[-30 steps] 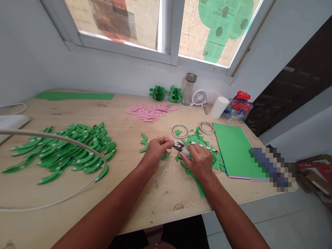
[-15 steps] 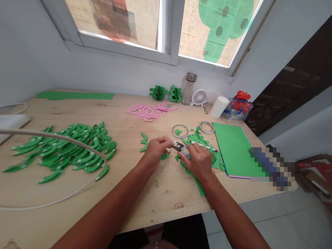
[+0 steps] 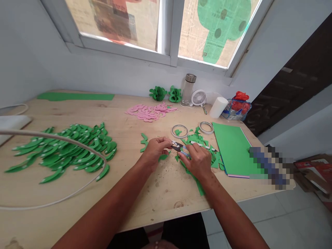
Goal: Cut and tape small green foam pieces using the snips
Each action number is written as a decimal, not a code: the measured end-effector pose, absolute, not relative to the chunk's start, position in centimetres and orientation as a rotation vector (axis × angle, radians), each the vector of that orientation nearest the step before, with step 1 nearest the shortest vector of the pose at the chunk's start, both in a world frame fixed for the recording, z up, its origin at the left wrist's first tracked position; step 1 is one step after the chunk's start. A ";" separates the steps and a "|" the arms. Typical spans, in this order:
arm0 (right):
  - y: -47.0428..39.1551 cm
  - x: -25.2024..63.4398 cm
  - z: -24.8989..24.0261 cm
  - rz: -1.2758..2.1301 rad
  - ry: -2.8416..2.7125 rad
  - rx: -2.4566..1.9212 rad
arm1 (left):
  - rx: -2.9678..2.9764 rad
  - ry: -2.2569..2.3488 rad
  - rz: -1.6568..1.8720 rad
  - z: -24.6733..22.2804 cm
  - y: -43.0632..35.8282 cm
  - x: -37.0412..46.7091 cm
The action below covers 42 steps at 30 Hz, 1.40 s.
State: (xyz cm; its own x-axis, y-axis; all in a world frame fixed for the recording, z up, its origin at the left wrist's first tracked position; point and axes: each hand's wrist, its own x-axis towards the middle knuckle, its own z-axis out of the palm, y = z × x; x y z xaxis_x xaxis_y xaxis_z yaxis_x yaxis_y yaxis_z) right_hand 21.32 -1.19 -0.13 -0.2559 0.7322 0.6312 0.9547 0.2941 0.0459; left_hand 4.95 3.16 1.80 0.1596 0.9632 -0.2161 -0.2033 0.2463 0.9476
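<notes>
My right hand [image 3: 198, 159] is closed around the blue handles of a pair of scissors [image 3: 177, 146]. Their dark blades point left, with small white squares like bits of tape on them. Thumb and finger of my left hand [image 3: 154, 152] pinch together right at the blade tips; whatever lies between them is too small to make out. A wavy green paper piece [image 3: 144, 142] lies just left of that hand. Green paper scraps [image 3: 198, 139] are heaped beside and beneath my right hand, a white pen-like stick [image 3: 199, 144] among them.
Left, behind a white cable [image 3: 85, 148], lie many green paper strips [image 3: 75, 148] with white patches. Pink cutouts [image 3: 149, 112], two tape rolls [image 3: 179, 131] [image 3: 206, 127], a bottle [image 3: 188, 90], a small fan [image 3: 199, 98] and green sheets [image 3: 233, 148] occupy the table.
Hardly anything differs. Both hands stay at the scissors in almost the same pose, and the whole view has shifted slightly.
</notes>
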 end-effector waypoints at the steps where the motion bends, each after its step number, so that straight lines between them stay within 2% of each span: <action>1: -1.2 21.3 -0.1 -0.584 -2.069 -1.506 | 0.949 1.056 1.039 1.8 3.2 5.0; 15: -0.9 21.8 -0.3 -0.561 -1.999 -1.538 | 1.087 1.135 1.207 2.4 2.8 4.6; 21: -1.7 24.0 -0.3 -0.503 -1.899 -1.780 | 1.076 1.099 1.290 2.4 2.8 3.3; 33: -2.2 25.5 -1.2 -0.594 -1.837 -2.135 | 1.129 1.079 1.174 2.0 0.8 3.2; 42: -1.2 25.3 -0.5 -0.451 -1.861 -2.384 | 1.017 1.006 1.112 1.6 0.9 2.7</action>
State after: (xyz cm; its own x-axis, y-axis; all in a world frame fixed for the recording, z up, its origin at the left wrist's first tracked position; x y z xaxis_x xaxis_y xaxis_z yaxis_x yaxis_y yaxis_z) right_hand 25.29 -1.24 -0.50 0.2167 0.9350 0.2806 0.9597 -0.2568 0.1144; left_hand 2.73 0.86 1.57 0.1518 0.9820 -0.1126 -0.2100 0.1433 0.9671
